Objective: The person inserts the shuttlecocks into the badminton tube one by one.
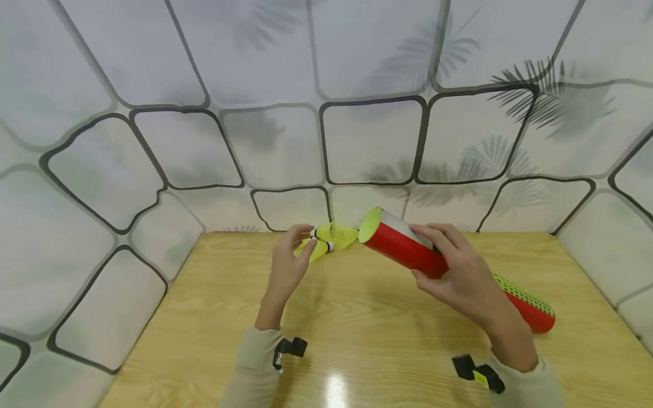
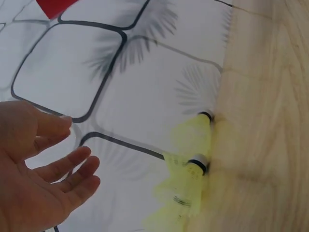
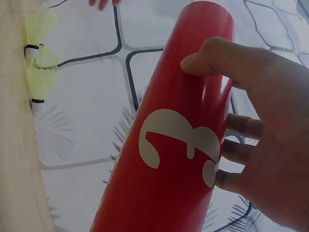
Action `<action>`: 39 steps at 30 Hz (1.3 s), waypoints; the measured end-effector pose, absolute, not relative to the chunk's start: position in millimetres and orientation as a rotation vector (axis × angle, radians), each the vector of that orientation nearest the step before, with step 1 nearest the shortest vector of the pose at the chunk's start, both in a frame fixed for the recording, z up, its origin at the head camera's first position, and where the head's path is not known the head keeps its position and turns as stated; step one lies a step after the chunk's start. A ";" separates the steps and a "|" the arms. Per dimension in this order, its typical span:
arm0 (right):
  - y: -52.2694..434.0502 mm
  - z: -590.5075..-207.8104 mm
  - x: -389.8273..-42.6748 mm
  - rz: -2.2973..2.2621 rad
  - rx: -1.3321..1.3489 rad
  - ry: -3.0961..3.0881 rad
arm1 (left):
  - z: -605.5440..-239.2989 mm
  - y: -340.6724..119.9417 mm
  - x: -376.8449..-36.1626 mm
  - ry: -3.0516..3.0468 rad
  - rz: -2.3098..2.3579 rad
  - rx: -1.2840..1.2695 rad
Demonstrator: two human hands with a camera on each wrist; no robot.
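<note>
My right hand [image 1: 466, 272] grips a long red tube [image 1: 403, 246], thumb on one side and fingers on the other. The tube tilts, its upper end pointing left; that end looks yellow-green, and I cannot tell if it is capped. Behind the hand and wrist, its lower part shows green with dark dots above red. In the right wrist view, a pale curved marking [image 3: 169, 135] shows on the tube. Several yellow shuttlecocks [image 2: 193, 135] lie at the table's back edge. My left hand [image 2: 43, 169] is beside them, fingers loosely bent and apart, with nothing between them.
The wooden table [image 1: 352, 334] meets a patterned wall covering [image 1: 372, 141] along its back edge. Similar covering rises at both sides. Both wrists wear small black devices, one on the left cuff [image 1: 288, 348] and one by the right cuff [image 1: 479, 374].
</note>
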State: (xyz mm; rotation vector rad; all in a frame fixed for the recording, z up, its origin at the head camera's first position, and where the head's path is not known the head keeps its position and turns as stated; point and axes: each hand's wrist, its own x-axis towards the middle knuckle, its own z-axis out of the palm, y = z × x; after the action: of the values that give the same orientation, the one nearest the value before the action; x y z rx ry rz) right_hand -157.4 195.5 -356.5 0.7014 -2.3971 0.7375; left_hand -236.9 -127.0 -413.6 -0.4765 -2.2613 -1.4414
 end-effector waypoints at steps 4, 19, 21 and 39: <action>198.3 -355.9 -156.9 0.730 0.692 -2.379 | -427.6 -128.2 -247.8 -2.467 -1.366 -0.421; 201.1 -353.3 -154.2 0.736 0.682 -2.379 | -459.7 -129.1 -256.5 -2.670 -1.437 -0.313; 201.0 -353.4 -154.4 0.740 0.684 -2.381 | -462.8 -129.5 -256.8 -2.682 -1.445 -0.314; 202.2 -354.0 -158.4 0.733 0.711 -2.366 | -451.0 -135.8 -253.5 -2.525 -1.492 -0.218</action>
State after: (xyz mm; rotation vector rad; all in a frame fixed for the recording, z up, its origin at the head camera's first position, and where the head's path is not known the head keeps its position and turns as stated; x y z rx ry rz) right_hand -158.4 202.2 -354.0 0.7112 -2.3655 0.7331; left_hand -253.5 -135.8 -451.0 -0.2183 -2.5248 -1.4923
